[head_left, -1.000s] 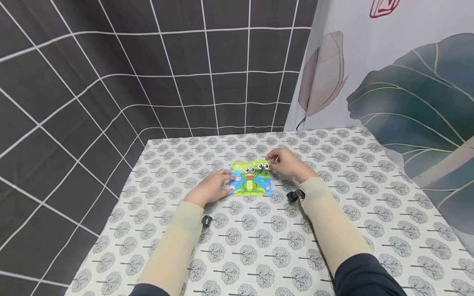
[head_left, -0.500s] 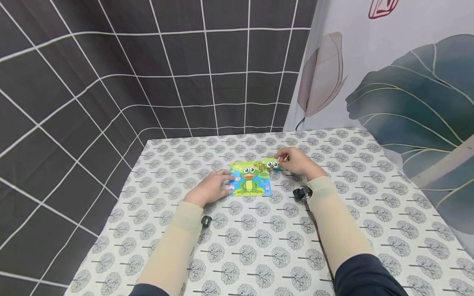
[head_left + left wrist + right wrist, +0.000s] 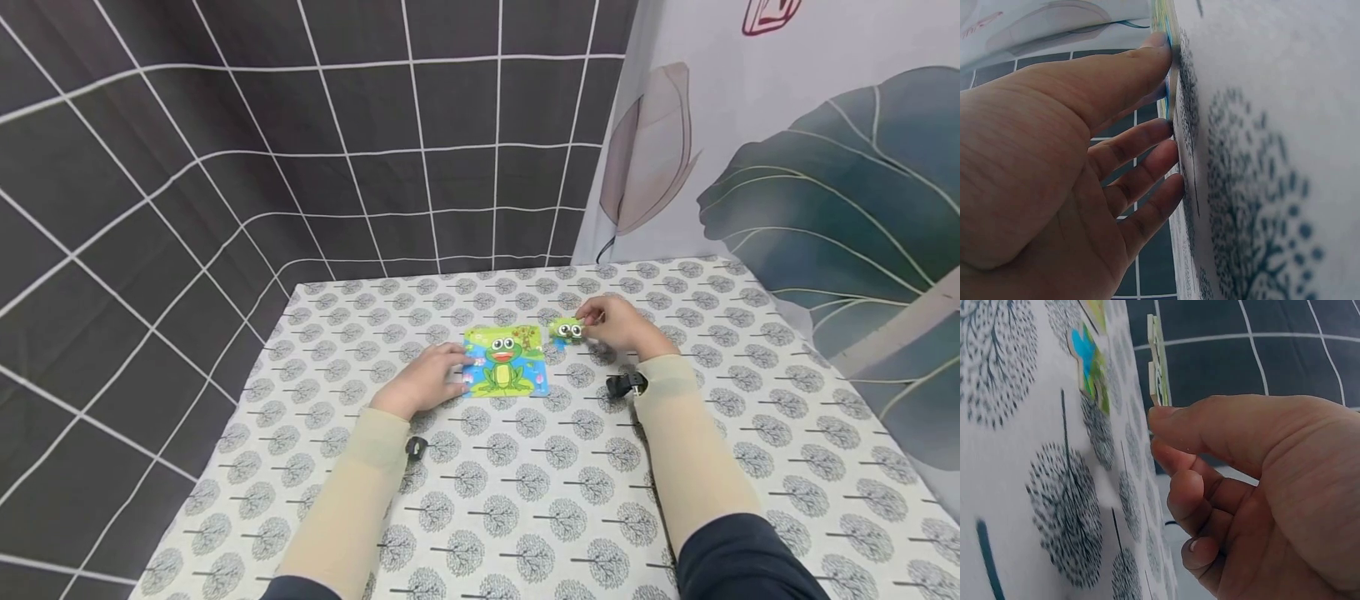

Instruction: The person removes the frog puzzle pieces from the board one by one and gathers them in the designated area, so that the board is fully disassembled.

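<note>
A flat frog puzzle board [image 3: 504,371] in green and blue lies on the table. Against its left edge rests my left hand [image 3: 429,379], thumb and fingers fairly straight; in the left wrist view the thumb touches the board's edge [image 3: 1173,59]. To the right of the board, my right hand [image 3: 617,323] pinches a green puzzle piece with two frog eyes [image 3: 567,330] between thumb and fingers. The right wrist view shows that piece [image 3: 1155,359] raised above the cloth. Lower down, a second puzzle piece, blue and green [image 3: 1088,359], lies on the cloth.
A white tablecloth printed with grey trees [image 3: 525,492] covers the table. Behind it hangs a dark curtain with white grid lines [image 3: 360,108]. A pale leaf-printed curtain [image 3: 675,208] hangs at the right. Dark camera mounts sit at both wrists.
My right hand has moved right, carrying the eyes piece from the board's upper right corner to beyond its right side. The left hand stays at the board's left edge.
</note>
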A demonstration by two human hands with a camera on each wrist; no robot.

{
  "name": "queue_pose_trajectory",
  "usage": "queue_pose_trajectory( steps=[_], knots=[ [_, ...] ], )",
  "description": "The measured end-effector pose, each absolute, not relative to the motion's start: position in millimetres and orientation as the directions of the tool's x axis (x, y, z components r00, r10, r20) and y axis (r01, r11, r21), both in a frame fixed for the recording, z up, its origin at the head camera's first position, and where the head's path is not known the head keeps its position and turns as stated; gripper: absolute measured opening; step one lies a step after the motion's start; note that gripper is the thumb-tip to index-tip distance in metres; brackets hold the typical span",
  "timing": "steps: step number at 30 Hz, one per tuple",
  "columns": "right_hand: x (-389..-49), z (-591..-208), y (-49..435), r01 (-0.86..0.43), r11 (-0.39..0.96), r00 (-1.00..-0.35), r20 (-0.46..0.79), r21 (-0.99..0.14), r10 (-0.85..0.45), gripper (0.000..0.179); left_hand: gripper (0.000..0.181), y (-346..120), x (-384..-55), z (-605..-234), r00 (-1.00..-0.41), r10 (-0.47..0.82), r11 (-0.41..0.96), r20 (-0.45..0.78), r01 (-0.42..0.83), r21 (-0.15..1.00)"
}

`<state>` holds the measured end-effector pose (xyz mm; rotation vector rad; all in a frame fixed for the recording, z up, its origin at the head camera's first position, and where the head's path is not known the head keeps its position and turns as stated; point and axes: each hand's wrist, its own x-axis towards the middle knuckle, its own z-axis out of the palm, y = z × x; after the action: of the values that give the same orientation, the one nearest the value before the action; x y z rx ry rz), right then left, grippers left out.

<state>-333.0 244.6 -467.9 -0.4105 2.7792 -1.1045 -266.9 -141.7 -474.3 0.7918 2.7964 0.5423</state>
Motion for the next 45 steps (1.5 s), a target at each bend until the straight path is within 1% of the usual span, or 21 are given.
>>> queue_pose_trajectory(
  steps=[4,10,17,33,39,45],
  knots=[
    [-330,-465,251,-0.171,0.705,-0.963,-0.035,-0.688,-0.268,0.024,0.059,-142,-267,-475,-0.839,0.539,0.789,-0.077,0.47,0.396],
    [-326,-463,262,-0.126,0.687,-0.964,-0.074,-0.716,-0.255,0.03,0.059,-143,-268,-475,-0.836,0.544,0.787,-0.076,0.476,0.392],
    [-323,-462,272,-0.125,0.736,-0.968,-0.081,-0.665,-0.237,0.029,0.061,-143,-268,-476,-0.837,0.542,0.789,-0.082,0.472,0.394],
    [-324,-470,280,-0.105,0.729,-0.964,-0.113,-0.676,-0.243,0.022,0.06,-143,-268,-476,-0.838,0.539,0.791,-0.078,0.473,0.387],
    [-326,-471,281,-0.122,0.741,-0.965,-0.095,-0.661,-0.244,0.022,0.06,-144,-268,-477,-0.841,0.536,0.793,-0.076,0.471,0.386],
    [-329,-476,284,-0.091,0.736,-0.966,-0.12,-0.67,-0.229,0.024,0.059,-143,-268,-477,-0.837,0.543,0.786,-0.071,0.476,0.394]
  ],
)
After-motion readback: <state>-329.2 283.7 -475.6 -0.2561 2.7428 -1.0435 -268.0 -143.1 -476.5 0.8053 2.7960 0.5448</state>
